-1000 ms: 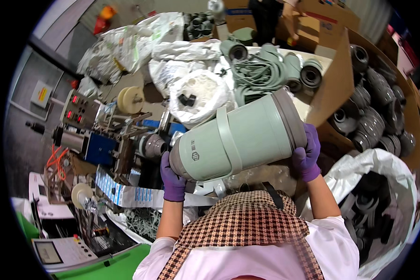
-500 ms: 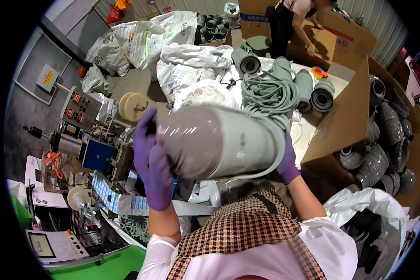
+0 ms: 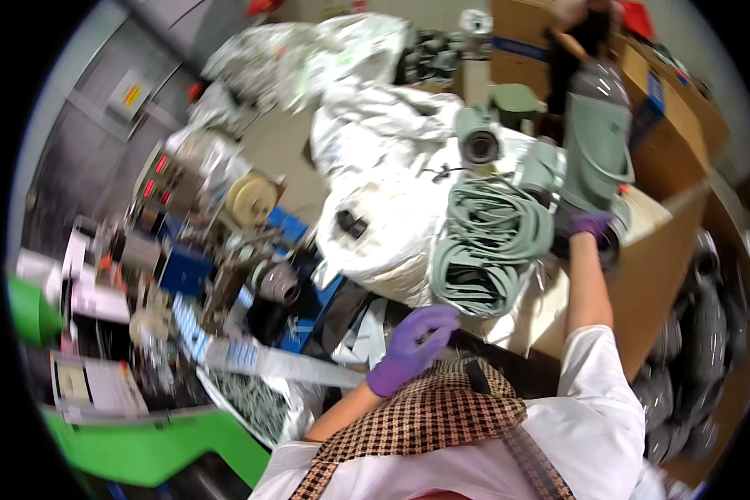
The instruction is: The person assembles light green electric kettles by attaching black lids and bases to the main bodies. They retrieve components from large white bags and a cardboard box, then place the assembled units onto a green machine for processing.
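My right hand (image 3: 590, 223), in a purple glove, reaches far out to the right and grips a pale green canister (image 3: 598, 142) at its lower end. The canister stands roughly upright, with a clear domed top and a curved handle; motion blurs it somewhat. In front of my apron, my left hand (image 3: 412, 346) is gloved in purple too, loosely bent, with a gap between thumb and fingers and nothing visible in it. Between the hands and farther off lies a pile of coiled pale green straps (image 3: 496, 221).
Similar green canisters (image 3: 479, 142) lie behind the coils. White sacks (image 3: 383, 192) are heaped centre-left, a black part (image 3: 352, 223) on one. On the left stands a machine with a control box (image 3: 160, 179). Cardboard (image 3: 671, 258) walls in several grey parts at right. Another person (image 3: 587, 33) works behind.
The canister has gone from in front of me to the far right and been turned upright. My left hand has let go and dropped toward my apron. The whole view has shifted.
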`<state>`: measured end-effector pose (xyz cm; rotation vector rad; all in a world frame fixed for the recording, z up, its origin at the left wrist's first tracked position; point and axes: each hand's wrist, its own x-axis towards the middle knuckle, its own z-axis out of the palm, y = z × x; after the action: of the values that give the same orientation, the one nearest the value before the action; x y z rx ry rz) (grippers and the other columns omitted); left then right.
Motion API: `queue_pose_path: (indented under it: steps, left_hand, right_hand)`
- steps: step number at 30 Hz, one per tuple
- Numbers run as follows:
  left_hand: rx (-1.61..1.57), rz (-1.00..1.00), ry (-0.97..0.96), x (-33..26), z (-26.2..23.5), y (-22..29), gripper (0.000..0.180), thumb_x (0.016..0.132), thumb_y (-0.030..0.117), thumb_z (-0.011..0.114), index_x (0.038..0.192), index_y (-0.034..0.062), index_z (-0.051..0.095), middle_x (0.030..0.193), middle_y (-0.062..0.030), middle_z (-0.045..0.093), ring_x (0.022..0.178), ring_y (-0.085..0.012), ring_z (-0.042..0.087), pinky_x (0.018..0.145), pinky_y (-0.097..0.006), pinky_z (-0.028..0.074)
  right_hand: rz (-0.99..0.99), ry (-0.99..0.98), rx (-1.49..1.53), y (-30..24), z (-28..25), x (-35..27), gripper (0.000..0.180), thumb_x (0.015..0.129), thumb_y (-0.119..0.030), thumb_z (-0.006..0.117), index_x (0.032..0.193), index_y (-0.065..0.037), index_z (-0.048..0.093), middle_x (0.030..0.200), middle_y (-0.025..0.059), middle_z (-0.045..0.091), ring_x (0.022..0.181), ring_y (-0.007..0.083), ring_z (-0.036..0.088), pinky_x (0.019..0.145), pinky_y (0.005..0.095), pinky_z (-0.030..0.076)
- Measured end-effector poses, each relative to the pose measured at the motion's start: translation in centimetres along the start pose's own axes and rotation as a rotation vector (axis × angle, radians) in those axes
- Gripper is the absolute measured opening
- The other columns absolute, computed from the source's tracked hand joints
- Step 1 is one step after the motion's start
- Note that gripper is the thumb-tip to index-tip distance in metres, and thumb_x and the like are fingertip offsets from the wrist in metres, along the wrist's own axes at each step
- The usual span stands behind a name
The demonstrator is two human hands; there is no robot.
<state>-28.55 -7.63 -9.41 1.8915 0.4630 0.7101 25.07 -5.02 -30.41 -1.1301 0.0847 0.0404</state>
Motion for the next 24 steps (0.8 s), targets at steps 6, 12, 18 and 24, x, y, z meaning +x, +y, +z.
queue_pose_path:
  steps: [6, 12, 18, 24]
  left_hand:
    - [-0.287, -0.594, 0.877, -14.3, -7.4, -3.1, 0.025, 0.102, 0.021, 0.056, 0.108, -0.0010, 0.065, 0.107, -0.0083, 0.067, 0.098, -0.0190, 0.065, 0.094, -0.032, 0.051]
    - [-0.089, -0.697, 1.350, -28.7, -11.5, -1.6, 0.025, 0.101, 0.021, 0.056, 0.110, -0.0001, 0.067, 0.101, -0.0074, 0.069, 0.092, -0.0146, 0.064, 0.088, -0.028, 0.051]
    - [0.424, -0.610, 1.657, -46.8, -21.0, 5.2, 0.025, 0.098, 0.014, 0.062, 0.121, 0.0028, 0.060, 0.112, -0.0039, 0.062, 0.095, -0.0134, 0.058, 0.085, -0.028, 0.049]
    - [0.761, -0.030, 1.855, -62.7, -41.1, 14.8, 0.048, 0.102, 0.011, 0.054, 0.142, -0.0069, 0.035, 0.148, -0.0217, 0.035, 0.134, -0.0260, 0.041, 0.114, -0.038, 0.038]
  right_hand:
    - [-0.113, -0.194, -0.606, 6.8, -0.5, 6.0, 0.059, 0.093, -0.040, 0.045, 0.141, -0.006, 0.051, 0.143, 0.0126, 0.052, 0.130, 0.0291, 0.050, 0.113, 0.0398, 0.035]
    - [-0.276, -0.170, -0.903, 6.3, -1.4, 6.0, 0.054, 0.091, -0.025, 0.046, 0.141, -0.004, 0.049, 0.143, 0.0157, 0.052, 0.131, 0.0300, 0.049, 0.113, 0.0403, 0.035]
    - [-0.708, -0.225, -0.689, -2.9, 0.1, -6.4, 0.054, 0.089, -0.010, 0.047, 0.142, -0.002, 0.046, 0.142, 0.0189, 0.051, 0.131, 0.0310, 0.049, 0.114, 0.0408, 0.034]
    - [-0.344, -1.299, -0.031, -15.4, 8.7, -43.8, 0.078, 0.076, 0.002, 0.048, 0.152, 0.001, 0.032, 0.154, 0.0163, 0.038, 0.142, 0.0254, 0.036, 0.116, 0.0358, 0.029]
